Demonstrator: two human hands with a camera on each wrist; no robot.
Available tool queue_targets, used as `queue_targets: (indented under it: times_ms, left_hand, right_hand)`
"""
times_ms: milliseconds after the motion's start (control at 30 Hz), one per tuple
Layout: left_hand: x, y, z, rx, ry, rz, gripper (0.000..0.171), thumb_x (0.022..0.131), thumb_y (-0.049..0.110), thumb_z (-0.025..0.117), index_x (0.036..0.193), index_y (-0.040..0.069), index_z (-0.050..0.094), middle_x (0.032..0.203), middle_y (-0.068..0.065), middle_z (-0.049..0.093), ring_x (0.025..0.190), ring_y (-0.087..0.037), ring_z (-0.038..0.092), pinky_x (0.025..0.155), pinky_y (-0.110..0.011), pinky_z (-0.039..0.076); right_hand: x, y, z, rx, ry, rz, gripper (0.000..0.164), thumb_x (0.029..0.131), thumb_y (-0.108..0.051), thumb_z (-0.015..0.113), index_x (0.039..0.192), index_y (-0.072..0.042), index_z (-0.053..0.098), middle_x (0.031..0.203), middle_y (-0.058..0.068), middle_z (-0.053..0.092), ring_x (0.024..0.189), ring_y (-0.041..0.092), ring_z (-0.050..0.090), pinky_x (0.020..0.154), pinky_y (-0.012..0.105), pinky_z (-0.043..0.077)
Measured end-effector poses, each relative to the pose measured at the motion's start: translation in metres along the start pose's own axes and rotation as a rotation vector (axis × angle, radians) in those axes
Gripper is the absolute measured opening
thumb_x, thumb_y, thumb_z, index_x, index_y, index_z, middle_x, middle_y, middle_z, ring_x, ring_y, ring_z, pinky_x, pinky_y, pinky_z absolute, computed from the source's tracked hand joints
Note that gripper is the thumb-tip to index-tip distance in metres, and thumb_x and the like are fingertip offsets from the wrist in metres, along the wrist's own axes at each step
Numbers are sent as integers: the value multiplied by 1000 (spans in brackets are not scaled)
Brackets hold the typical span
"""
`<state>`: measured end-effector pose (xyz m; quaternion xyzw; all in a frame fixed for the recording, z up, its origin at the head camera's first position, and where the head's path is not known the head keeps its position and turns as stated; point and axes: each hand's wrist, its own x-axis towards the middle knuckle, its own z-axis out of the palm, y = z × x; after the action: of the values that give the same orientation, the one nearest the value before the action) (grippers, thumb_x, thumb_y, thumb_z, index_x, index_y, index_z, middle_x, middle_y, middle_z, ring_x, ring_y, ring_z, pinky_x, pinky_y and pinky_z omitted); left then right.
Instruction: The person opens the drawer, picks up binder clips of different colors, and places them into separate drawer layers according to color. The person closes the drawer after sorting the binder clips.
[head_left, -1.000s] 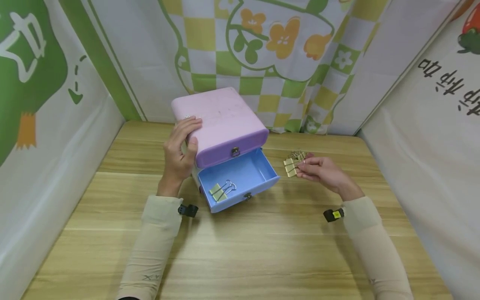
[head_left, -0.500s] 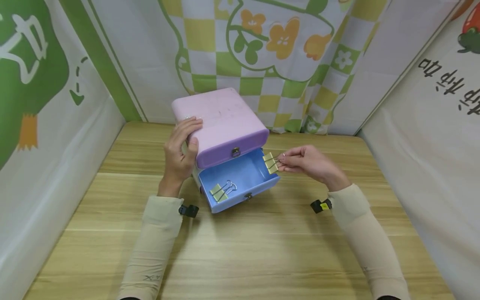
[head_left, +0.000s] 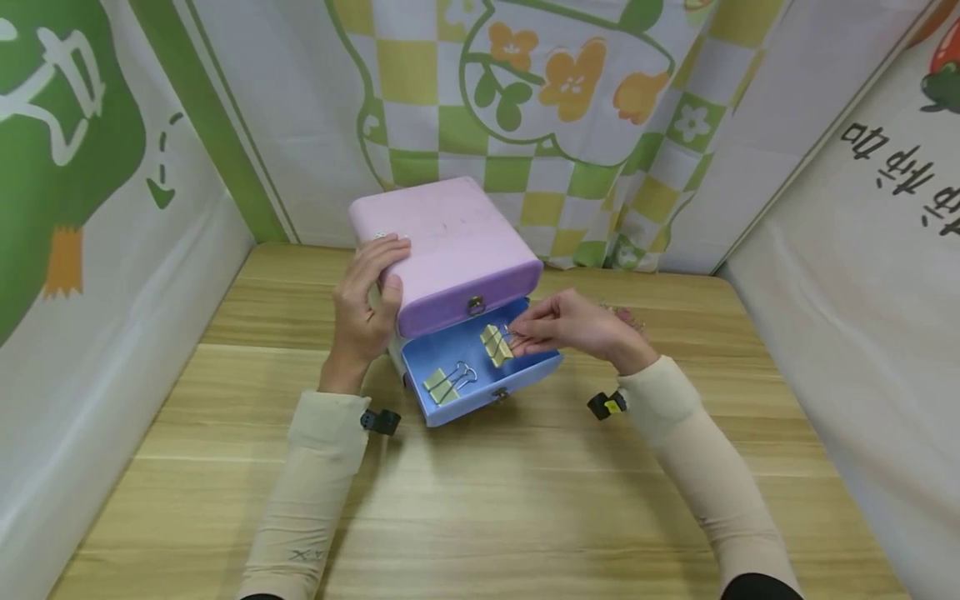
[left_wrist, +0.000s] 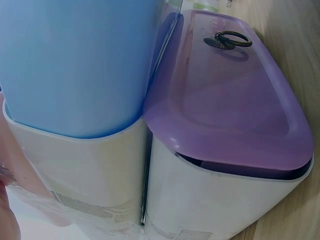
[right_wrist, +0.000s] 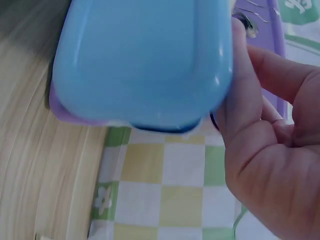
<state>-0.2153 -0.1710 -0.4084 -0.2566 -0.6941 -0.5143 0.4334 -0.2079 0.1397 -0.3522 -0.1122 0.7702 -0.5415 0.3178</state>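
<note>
My right hand (head_left: 573,325) pinches a gold binder clip (head_left: 497,345) by its wire handles, above the right part of a pulled-out blue drawer (head_left: 450,414). Another gold binder clip (head_left: 442,385) lies in that drawer's left end. The drawer belongs to a pink-topped drawer box (head_left: 450,233), standing at an angle. My left hand (head_left: 360,317) rests on the box's left top edge, fingers over the top and thumb near the front corner. In the right wrist view the blue drawer front (right_wrist: 145,65) hides the held clip.
Partly hidden behind my right wrist, a small pile of clips (head_left: 626,317) lies on the wooden table (head_left: 480,517). Below the blue drawer sits a closed purple drawer (left_wrist: 235,85) with a ring pull. A patterned curtain (head_left: 540,158) hangs close behind the box.
My right hand has carried the binder clip leftward from the pile at the right to over the blue drawer. My left hand stays on the box.
</note>
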Motion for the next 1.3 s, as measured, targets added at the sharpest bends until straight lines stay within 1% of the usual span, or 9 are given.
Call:
queue_targets:
  times_ms: [233,367,500,700,800,933,1033,1167,1300]
  left_hand:
    - [0,1,2,-1,7,11,43,92,18,49,113,-9,74,123,-28,74,128,-46,63,123,-47,44]
    - [0,0,1,2,8,12,43,92,21,50,114,-7,75,124,-25,74,128,-43,64,123,-46,44]
    - [0,-2,0,-1,-3,14,44,93,23,51,116,-4,76,126,-22,75,130,-40,64,123,-46,44]
    - [0,-3,-1,-10,-14,19,44,93,25,51,117,-3,76,127,-21,75,131,-39,64,123,-46,44]
    - [0,-3,-1,-10,-16,13,44,93,25,51,117,-2,76,127,-20,75,131,-39,64,124,-46,44]
    - [0,-1,0,-13,-7,10,43,92,25,51,117,-2,76,126,-21,75,131,-40,64,124,-46,43]
    - [1,0,0,-18,1,14,43,92,24,52,116,-2,76,125,-21,75,130,-41,64,124,-47,43]
    - [2,1,0,-24,1,14,43,92,24,52,116,-2,76,126,-21,75,130,-41,64,124,-47,43]
    - [2,0,-1,-26,0,16,43,92,24,52,116,-2,76,126,-21,75,130,-41,64,124,-47,43]
  right_hand:
    - [13,-2,15,-72,-78,-11,29,106,-3,55,127,13,68,112,24,79,95,20,81,90,33,66]
    - [22,-2,22,-110,-109,-14,30,106,-2,54,128,15,66,113,26,78,96,21,80,92,34,66]
    - [29,-3,28,-121,-139,-11,30,106,0,53,128,17,64,114,28,77,98,23,81,93,35,66]
    - [35,-4,35,-167,-164,-24,29,105,2,53,126,17,65,113,29,77,98,27,81,91,36,66]
    - [36,-5,37,-218,-145,-39,26,104,2,55,121,16,68,111,29,77,98,29,81,90,36,67]
    - [33,-7,37,-309,-98,-52,24,103,0,58,117,14,71,109,28,78,98,31,81,88,35,67]
    - [29,-9,33,-349,-72,-66,25,103,0,58,119,15,70,110,29,77,100,34,80,88,37,67]
    - [20,-11,23,-325,-40,-62,28,103,-2,59,122,16,68,112,30,77,104,37,79,90,38,67]
    - [7,-14,7,-294,8,-75,31,102,-3,62,125,17,67,113,30,76,106,39,78,91,40,67]
